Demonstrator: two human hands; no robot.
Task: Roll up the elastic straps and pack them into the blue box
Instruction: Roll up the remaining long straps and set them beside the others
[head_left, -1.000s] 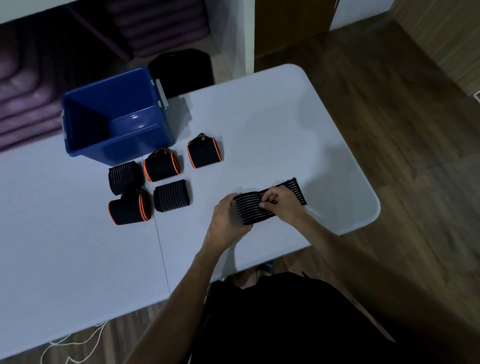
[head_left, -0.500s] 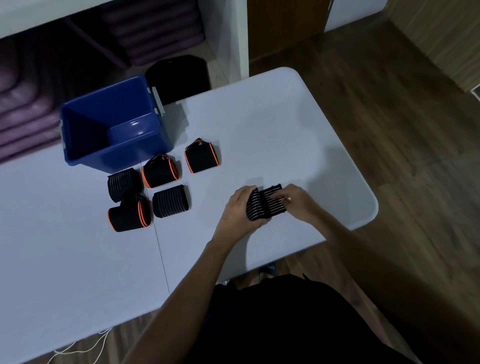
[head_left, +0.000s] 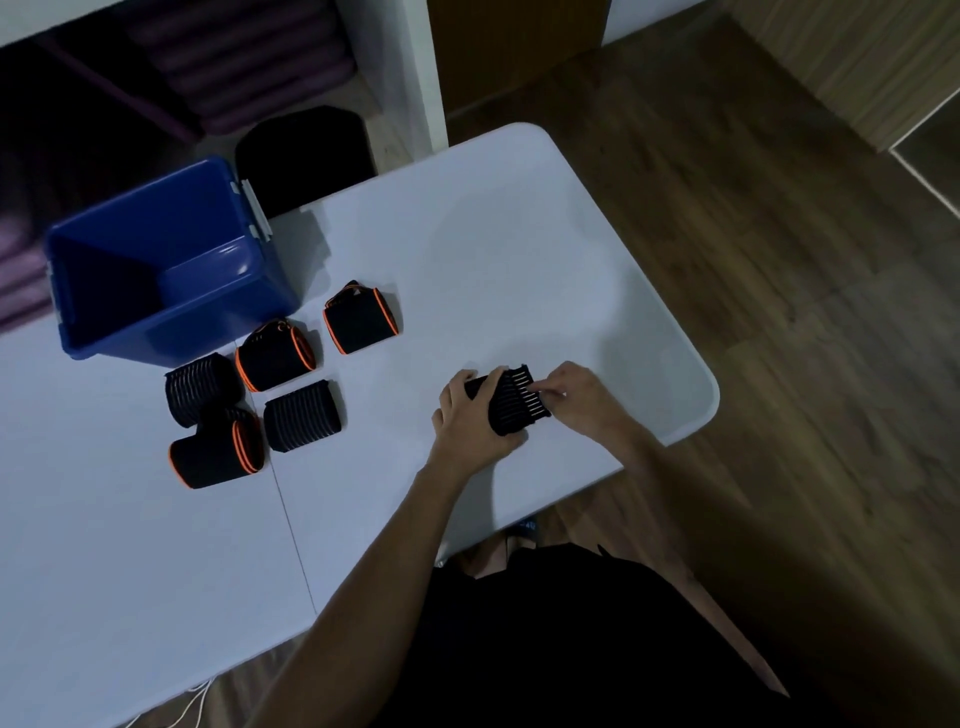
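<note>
A black ribbed elastic strap lies nearly fully rolled near the table's right front edge. My left hand grips the roll from its left side. My right hand pinches the strap's short free end against the roll. The blue box stands open and empty at the back left. In front of it lie several rolled straps: three with orange trim and two plain ribbed ones.
The white table ends in a rounded corner just right of my hands, with wood floor beyond. A black chair back stands behind the table next to the box. A seam runs down the tabletop.
The strap's flat tail has been wound in and is now very short. Both hands have shifted slightly along with the roll as it grew.
</note>
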